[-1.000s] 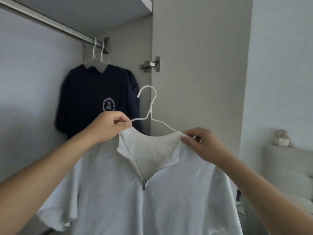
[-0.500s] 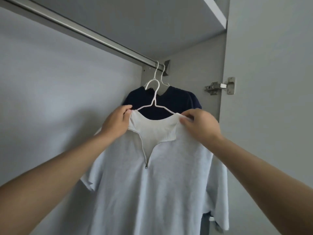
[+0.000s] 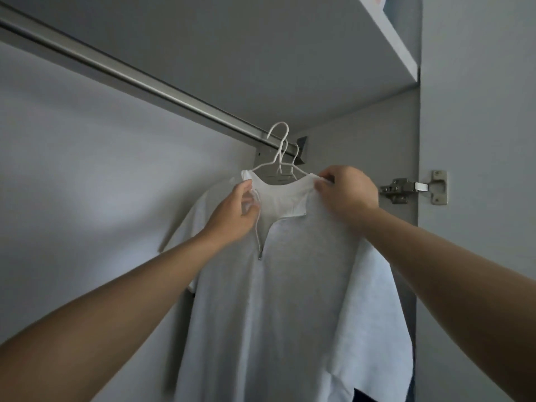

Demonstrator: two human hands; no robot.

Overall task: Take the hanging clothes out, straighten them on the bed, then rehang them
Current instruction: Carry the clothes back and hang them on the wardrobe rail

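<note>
A light grey zip-neck shirt [image 3: 278, 300] hangs on a white wire hanger [image 3: 277, 158]. The hanger's hook is raised up against the metal closet rail [image 3: 139, 79]; I cannot tell whether it sits over the rail. My left hand [image 3: 235, 211] grips the left side of the collar. My right hand [image 3: 345, 195] pinches the right shoulder of the shirt at the hanger's arm. Behind the grey shirt, two more white hanger hooks [image 3: 293, 153] sit on the rail, and the dark shirt they carry is almost fully hidden.
The closet's back wall [image 3: 87, 184] is to the left. A shelf [image 3: 388, 39] runs above the rail. The closet side panel with a metal hinge [image 3: 412, 187] stands at the right, close to my right hand.
Both hands have lifted the grey shirt and its hanger up and into the closet, from chest height to the rail. It now covers the dark shirt.
</note>
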